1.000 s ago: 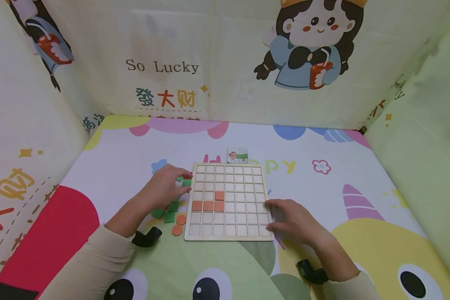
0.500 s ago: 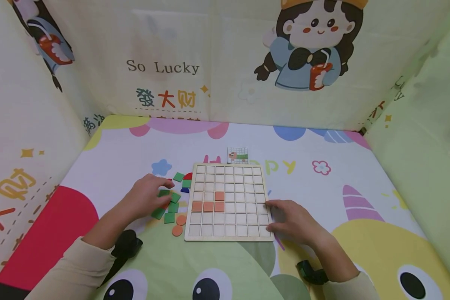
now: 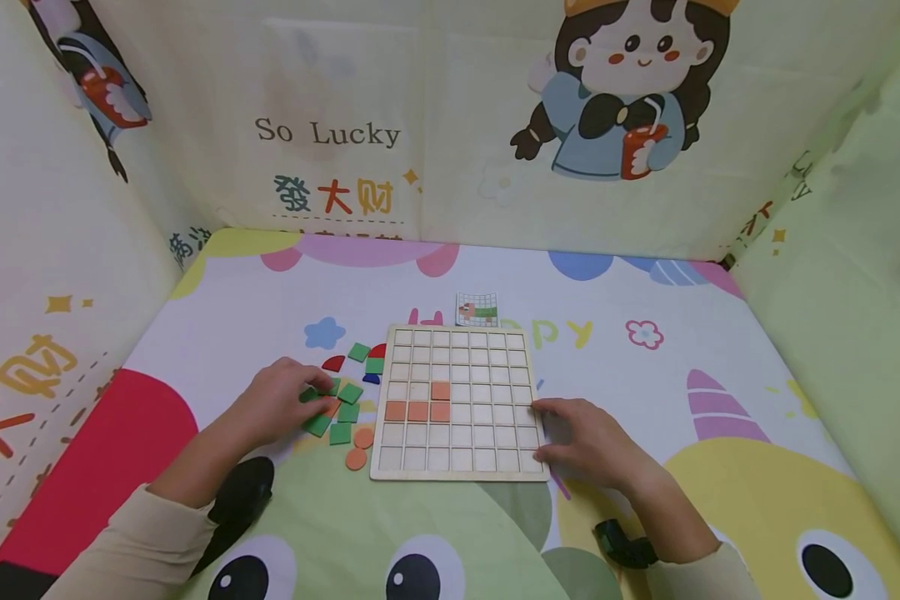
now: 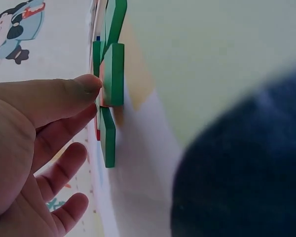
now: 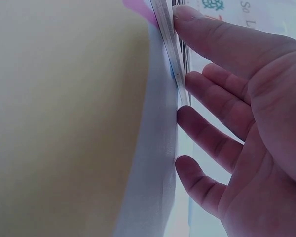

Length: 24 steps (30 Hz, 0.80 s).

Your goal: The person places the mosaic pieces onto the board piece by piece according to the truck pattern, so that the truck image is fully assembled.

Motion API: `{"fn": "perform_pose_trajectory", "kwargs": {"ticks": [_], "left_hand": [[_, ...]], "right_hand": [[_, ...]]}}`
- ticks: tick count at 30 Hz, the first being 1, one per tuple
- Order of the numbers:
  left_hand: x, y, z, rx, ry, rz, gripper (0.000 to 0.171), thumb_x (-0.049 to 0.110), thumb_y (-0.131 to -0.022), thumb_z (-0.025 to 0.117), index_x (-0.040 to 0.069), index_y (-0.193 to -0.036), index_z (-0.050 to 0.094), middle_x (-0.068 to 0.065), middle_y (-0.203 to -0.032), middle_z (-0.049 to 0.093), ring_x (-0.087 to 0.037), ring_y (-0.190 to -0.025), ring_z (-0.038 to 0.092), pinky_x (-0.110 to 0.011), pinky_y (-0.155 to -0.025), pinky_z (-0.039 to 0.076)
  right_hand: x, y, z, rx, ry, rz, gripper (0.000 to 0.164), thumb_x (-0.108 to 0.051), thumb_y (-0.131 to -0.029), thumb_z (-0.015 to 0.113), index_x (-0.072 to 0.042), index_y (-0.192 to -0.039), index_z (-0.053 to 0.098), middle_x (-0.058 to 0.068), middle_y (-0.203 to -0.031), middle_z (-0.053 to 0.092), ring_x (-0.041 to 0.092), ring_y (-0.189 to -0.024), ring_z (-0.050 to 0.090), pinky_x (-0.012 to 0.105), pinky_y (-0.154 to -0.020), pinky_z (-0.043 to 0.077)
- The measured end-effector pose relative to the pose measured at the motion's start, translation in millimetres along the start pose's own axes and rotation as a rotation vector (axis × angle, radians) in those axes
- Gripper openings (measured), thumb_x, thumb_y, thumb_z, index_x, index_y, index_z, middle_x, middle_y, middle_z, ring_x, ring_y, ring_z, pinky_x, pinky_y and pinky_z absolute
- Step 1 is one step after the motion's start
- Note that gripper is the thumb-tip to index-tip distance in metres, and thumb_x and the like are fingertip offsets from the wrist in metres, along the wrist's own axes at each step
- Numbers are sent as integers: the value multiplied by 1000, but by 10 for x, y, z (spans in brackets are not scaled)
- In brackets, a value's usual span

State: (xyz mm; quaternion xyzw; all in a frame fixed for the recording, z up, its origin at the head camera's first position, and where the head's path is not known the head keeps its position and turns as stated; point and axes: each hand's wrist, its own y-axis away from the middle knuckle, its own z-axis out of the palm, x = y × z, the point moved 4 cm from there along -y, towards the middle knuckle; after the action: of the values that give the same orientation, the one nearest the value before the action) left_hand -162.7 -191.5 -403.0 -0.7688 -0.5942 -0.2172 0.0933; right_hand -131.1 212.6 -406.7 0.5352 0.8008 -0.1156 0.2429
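Observation:
A square wooden grid board [image 3: 483, 479] lies mid-table, with several orange square tiles [image 3: 417, 411] set in its left part. My right hand [image 3: 588, 437] rests at the board's right edge, thumb and fingertips touching it, fingers relaxed. Left of the board is a loose heap of green square tiles [image 3: 348, 413]. My left hand [image 3: 277, 400] reaches over this heap, thumb and index finger apart around a green tile. In the left wrist view the thumb's tip is against an orange piece [image 4: 102, 74] beside a standing-looking green tile [image 4: 114, 74]; a firm grip does not show.
Two round orange discs [image 3: 356, 459] lie by the board's lower left. Red quarter-round [image 3: 333, 363] and dark blue [image 3: 371, 379] pieces lie farther back. A small pattern card [image 3: 477, 310] sits behind the board. Printed cloth walls [image 3: 457, 208] enclose the table.
My left hand has drawn back from the board's left edge, leftward and nearer, to the heap of tiles, uncovering pieces behind it. The right hand and the board have stayed put.

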Motion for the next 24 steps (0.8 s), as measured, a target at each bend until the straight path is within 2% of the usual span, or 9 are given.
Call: {"fn": "perform_pose_trajectory", "kwargs": {"ticks": [8, 24], "left_hand": [[-24, 27, 0, 7, -2, -5, 21, 18, -85, 80, 9, -104, 74, -4, -98, 66, -34, -108, 52, -49, -87, 51], [-30, 42, -1, -20, -16, 50, 22, 18, -85, 80, 10, -106, 76, -3, -100, 68, -32, -106, 52, -47, -85, 53]], "right_hand": [[-8, -1, -9, -1, -11, 0, 59, -20, -79, 84, -3, -131, 63, 15, -129, 63, 40, -120, 55, 57, -101, 41], [9, 6, 4, -6, -25, 15, 59, -21, -80, 84, -4, -131, 63, 13, -130, 62, 39, -122, 54, 56, -103, 40]]}}
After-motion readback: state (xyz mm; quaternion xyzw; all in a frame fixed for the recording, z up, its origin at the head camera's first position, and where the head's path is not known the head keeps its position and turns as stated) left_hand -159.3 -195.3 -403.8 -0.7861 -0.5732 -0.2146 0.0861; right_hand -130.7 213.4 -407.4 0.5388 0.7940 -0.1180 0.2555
